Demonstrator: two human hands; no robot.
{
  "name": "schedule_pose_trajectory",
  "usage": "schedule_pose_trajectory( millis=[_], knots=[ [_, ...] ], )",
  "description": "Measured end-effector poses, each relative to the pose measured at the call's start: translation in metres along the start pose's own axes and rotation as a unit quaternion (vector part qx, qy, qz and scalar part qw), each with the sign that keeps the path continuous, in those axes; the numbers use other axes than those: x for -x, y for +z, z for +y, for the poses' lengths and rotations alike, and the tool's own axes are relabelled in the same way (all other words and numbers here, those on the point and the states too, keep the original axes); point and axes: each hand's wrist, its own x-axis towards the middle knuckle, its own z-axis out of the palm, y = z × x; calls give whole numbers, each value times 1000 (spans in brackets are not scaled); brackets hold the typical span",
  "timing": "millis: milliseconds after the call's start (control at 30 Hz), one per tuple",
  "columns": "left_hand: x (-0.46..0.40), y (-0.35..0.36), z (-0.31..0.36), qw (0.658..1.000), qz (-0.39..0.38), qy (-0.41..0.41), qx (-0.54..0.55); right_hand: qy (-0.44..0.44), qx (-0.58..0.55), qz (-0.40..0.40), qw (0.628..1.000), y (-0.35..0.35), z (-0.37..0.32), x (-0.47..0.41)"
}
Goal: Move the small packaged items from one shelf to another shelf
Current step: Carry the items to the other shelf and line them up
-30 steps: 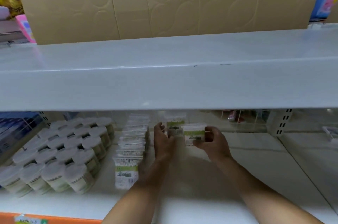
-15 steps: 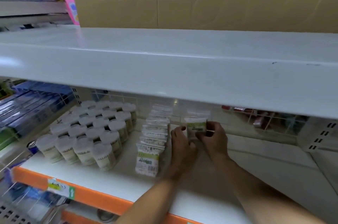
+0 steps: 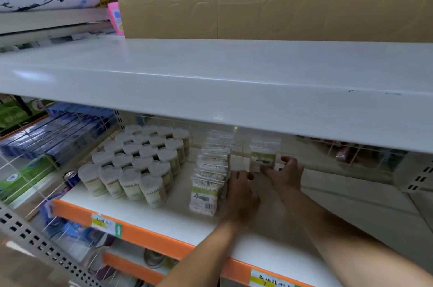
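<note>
Clear plastic cotton-swab packet (image 3: 263,155) stands upright at the spread, relaxed fingers of the right hand (image 3: 284,173), which grip nothing. The left hand (image 3: 241,190), fingers loosely bent, rests against the row of packets (image 3: 212,169) on the white lower shelf (image 3: 178,223), beside lidded tubs (image 3: 140,160).

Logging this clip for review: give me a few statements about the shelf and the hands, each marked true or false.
1. Both hands reach onto the lower shelf with the orange front edge. True.
2. A row of cotton swab packets stands just left of the left hand. True.
3. The right hand lifts a round tub off the shelf. False: its spread fingers are at a standing packet; the round tubs sit further left, untouched.
4. The white upper shelf is packed with packets. False: no packets show on it.
</note>
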Motion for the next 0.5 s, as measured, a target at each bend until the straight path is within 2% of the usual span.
schedule_pose_trajectory(
  millis=[200,500],
  knots=[
    [14,-16,16,995,-88,44,-20,13,85,-45,995,-42,12,13],
    [25,-18,42,981,-156,55,-97,-56,226,-135,963,-123,32,47]
  ],
)
